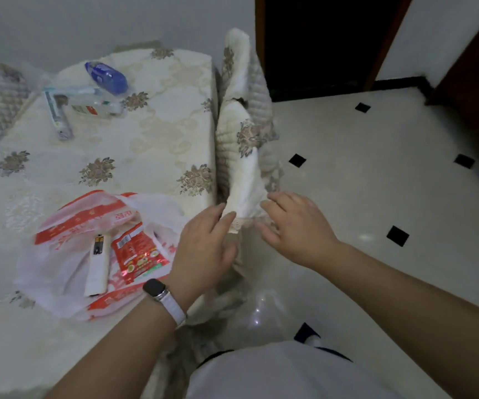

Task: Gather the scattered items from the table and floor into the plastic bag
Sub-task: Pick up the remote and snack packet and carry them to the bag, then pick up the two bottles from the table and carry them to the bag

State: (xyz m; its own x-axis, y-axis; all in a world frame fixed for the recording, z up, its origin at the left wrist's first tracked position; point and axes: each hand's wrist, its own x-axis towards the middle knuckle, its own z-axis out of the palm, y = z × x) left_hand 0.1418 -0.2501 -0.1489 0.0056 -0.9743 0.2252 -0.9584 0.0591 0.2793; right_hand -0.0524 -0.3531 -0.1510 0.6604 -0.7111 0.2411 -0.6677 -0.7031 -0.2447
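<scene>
1 plastic bag [57, 254] flat on near tabletop [146, 139] | on it: 1 white tube [98, 266], long axis near-to-far; 1 red sachet [137, 251] | far end: 1 blue bottle [107, 77] | hands: left hand [203, 249] pinches lifted cloth flap [244, 180]; right hand [296, 226] spread, holding nothing
</scene>
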